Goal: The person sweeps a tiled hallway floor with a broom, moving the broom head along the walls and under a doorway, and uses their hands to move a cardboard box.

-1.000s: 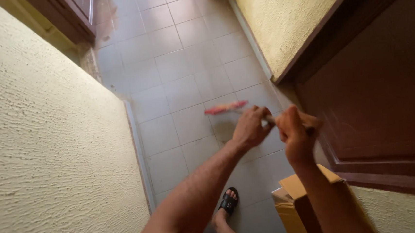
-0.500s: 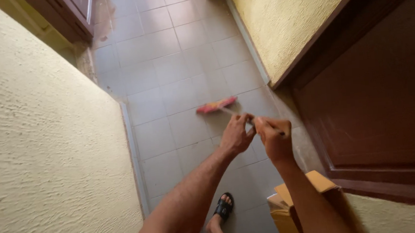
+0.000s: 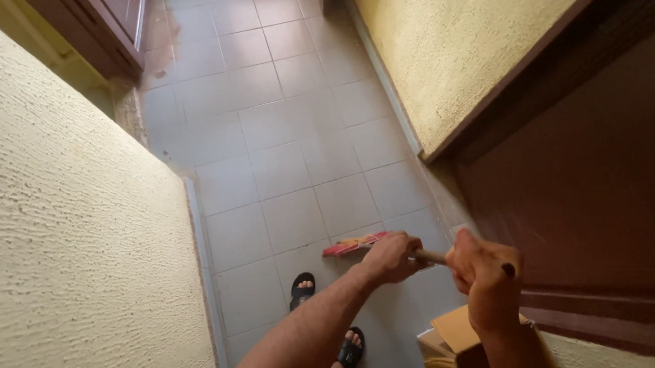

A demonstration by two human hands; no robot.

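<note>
Both hands clamp the broom's wooden handle, left hand low, right hand at the top, red broom head on the tiled floor by the sandalled foot, where it may clip toes or the cardboard box.

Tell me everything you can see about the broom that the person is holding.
The broom has a flat red-pink head with some yellow on it, resting low on the grey floor tiles just ahead of the person's sandalled feet. A thin, light wooden-looking handle slants up from it to the right. The left hand grips the handle near the head; the right hand closes around its upper end. Most of the handle is hidden by the hands.
</note>
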